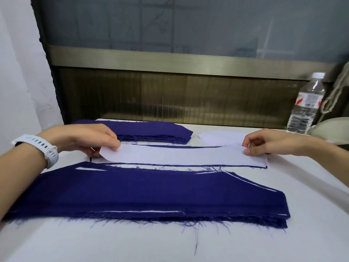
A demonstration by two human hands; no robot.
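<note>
Left hand (90, 138), right hand (264, 141): fingers pinch white interfacing strip (179, 156) by its ends; keep it taut, square edges to the navy strip (151, 164) beneath, lower flat

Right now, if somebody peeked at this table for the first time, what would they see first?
First, the big stack of deep blue cloth with frayed edges, lying at the front of the white table. Just behind it, the left hand and the right hand each pinch one end of a long white strip laid across the middle. A clear water bottle stands at the far right.
</note>
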